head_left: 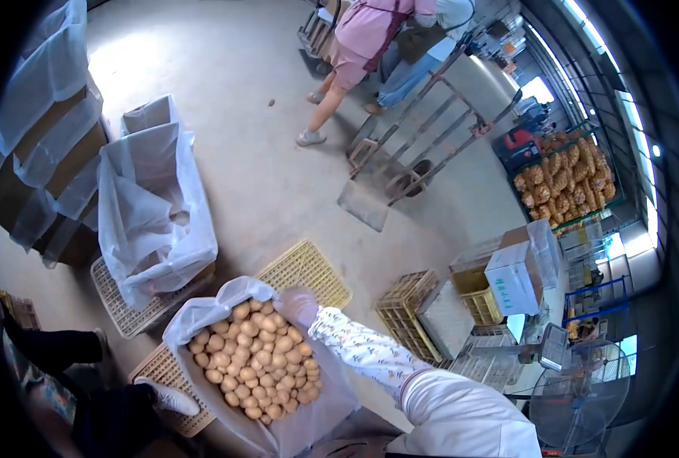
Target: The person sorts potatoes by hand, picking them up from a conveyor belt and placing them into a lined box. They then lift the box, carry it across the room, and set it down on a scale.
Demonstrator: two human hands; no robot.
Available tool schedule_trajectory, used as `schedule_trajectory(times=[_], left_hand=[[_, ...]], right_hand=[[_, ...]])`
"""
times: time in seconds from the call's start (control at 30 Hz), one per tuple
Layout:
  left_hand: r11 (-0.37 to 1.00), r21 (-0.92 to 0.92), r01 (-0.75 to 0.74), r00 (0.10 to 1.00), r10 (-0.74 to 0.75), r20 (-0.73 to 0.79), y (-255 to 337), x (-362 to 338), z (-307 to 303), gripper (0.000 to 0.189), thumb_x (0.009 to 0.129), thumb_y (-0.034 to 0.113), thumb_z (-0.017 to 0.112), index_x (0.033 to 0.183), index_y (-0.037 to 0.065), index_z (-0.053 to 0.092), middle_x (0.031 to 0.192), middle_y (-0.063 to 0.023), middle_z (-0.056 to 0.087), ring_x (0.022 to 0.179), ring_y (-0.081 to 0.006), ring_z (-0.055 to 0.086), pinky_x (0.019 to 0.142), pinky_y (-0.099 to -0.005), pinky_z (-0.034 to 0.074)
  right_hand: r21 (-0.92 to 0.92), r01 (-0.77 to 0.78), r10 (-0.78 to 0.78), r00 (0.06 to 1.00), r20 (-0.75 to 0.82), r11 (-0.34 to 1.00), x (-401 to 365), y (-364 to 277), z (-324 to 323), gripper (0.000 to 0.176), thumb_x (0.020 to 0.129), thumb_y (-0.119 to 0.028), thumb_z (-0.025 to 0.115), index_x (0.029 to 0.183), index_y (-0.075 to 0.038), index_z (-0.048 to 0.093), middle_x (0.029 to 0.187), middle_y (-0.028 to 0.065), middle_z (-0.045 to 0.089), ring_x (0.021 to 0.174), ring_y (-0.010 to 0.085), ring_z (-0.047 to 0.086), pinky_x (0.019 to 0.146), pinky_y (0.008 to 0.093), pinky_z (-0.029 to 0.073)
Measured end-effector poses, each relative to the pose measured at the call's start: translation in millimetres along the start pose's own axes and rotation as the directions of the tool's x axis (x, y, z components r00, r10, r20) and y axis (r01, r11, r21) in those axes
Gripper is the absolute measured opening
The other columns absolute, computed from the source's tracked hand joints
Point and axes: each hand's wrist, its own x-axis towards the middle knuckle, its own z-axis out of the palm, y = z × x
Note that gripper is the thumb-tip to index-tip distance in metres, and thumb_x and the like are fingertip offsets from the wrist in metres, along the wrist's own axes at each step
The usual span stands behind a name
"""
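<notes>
One carton heaped, its liner open

Head view: one gloved right hand (pixel 296 305), on a patterned sleeve, rests at the far rim of the lined carton (pixel 194 317), just where the plastic meets the pile. Whether the fingers pinch the plastic or only lie on it cannot be told, as the glove hides the fingertips. The left hand is out of view.

The carton is full of round tan produce (pixel 259 359), potatoes by the look, heaped close to the rim. By that measure the filling seems about done. The liner stands open around the heap, neither folded over nor tied.

The carton sits on a flat yellow crate (pixel 306 267). Just beyond it is a second lined carton (pixel 152 221) on a pale crate (pixel 122 305), with its plastic slumped and nothing visible inside. More lined boxes (pixel 41 153) stand at the left edge.

Well apart, on the right, netted sacks (pixel 564 179) of similar produce fill a green rack. A hand truck (pixel 419 145) stands near two other people (pixel 358 46) at the top.
</notes>
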Motion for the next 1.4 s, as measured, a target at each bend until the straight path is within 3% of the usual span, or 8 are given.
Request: schedule_trajectory(times=[0.1,0.13,0.17,0.3,0.33,0.5,0.8,1.4], left_hand=[[0.949,0.202,-0.240,0.936,0.282,-0.211,45.9,21.7,-40.6,0.076,0.089,0.043,0.070,0.142,-0.005,0.044,0.139,-0.0272,0.051,0.127,-0.0345,0.051,0.110,-0.0404,0.038],[0.813,0.342,-0.472,0.701,0.581,-0.414,16.0,82.6,-41.3,0.050,0.088,0.030,0.070,0.121,-0.006,0.059,0.099,-0.0224,0.066,0.086,-0.0308,0.064,0.075,-0.0430,0.050],[0.893,0.204,-0.401,0.830,0.448,-0.333,77.4,72.5,-50.4,0.086,0.080,0.025,0.078,0.146,-0.009,0.035,0.142,-0.0283,0.048,0.126,-0.0363,0.051,0.105,-0.0406,0.042],[0.751,0.418,-0.511,0.741,0.631,-0.228,208.7,95.2,-55.5,0.079,0.076,0.021,0.073,0.145,0.000,0.040,0.133,-0.0275,0.056,0.118,-0.0406,0.058,0.100,-0.0429,0.047],[0.666,0.445,-0.599,0.624,0.736,-0.261,223.3,102.5,-53.8,0.077,0.076,0.021,0.073,0.144,0.003,0.042,0.131,-0.0260,0.058,0.117,-0.0409,0.058,0.101,-0.0440,0.047],[0.668,0.726,-0.166,0.844,0.477,-0.246,247.5,150.5,-48.0,0.057,0.085,0.031,0.066,0.133,0.005,0.053,0.117,-0.0190,0.067,0.108,-0.0369,0.064,0.094,-0.0461,0.050],[0.622,0.781,0.054,0.873,0.351,-0.339,280.6,138.6,-37.2,0.042,0.092,0.045,0.057,0.108,0.009,0.072,0.110,-0.0147,0.072,0.103,-0.0312,0.070,0.087,-0.0431,0.055],[0.676,0.712,-0.192,0.711,0.596,-0.373,219.0,162.5,-47.6,0.046,0.089,0.037,0.060,0.123,0.007,0.055,0.096,-0.0232,0.070,0.091,-0.0416,0.067,0.086,-0.0515,0.051]], right_hand=[[0.033,0.011,-0.013,0.998,0.060,0.999,7.4,-2.5,3.4,0.042,0.090,-0.038,0.053,0.102,-0.005,0.075,0.105,0.0166,0.073,0.098,0.0319,0.071,0.084,0.0444,0.053],[0.016,0.031,-0.032,0.998,0.059,0.999,8.2,-2.9,0.5,0.041,0.090,-0.037,0.053,0.103,-0.005,0.075,0.105,0.0165,0.073,0.098,0.0316,0.071,0.084,0.0442,0.053],[0.000,0.050,-0.050,0.997,0.060,0.999,9.2,-2.6,0.5,0.041,0.090,-0.037,0.053,0.103,-0.005,0.075,0.105,0.0163,0.073,0.098,0.0313,0.071,0.084,0.0440,0.054],[0.017,0.053,-0.053,0.998,-0.022,0.998,-19.0,-20.7,-49.5,0.040,0.088,-0.036,0.054,0.103,-0.006,0.075,0.106,0.0168,0.073,0.100,0.0324,0.070,0.085,0.0433,0.054],[0.016,0.055,-0.054,0.996,-0.064,0.998,-18.5,-23.1,-51.0,0.040,0.088,-0.036,0.054,0.102,-0.006,0.075,0.106,0.0171,0.073,0.100,0.0328,0.070,0.085,0.0434,0.054],[0.139,0.139,-0.131,0.989,-0.065,0.980,8.0,-7.9,-6.9,0.037,0.089,-0.032,0.053,0.109,-0.008,0.071,0.108,0.0186,0.071,0.101,0.0343,0.069,0.085,0.0460,0.054],[0.209,0.225,-0.212,0.974,-0.086,0.952,20.5,1.0,5.0,0.033,0.089,-0.030,0.055,0.105,-0.006,0.071,0.100,0.0226,0.071,0.095,0.0394,0.069,0.083,0.0486,0.054],[-0.123,0.253,-0.250,0.967,0.039,0.960,35.3,-23.1,-17.3,0.034,0.090,-0.029,0.053,0.101,-0.005,0.076,0.105,0.0184,0.073,0.099,0.0350,0.070,0.084,0.0453,0.055]])
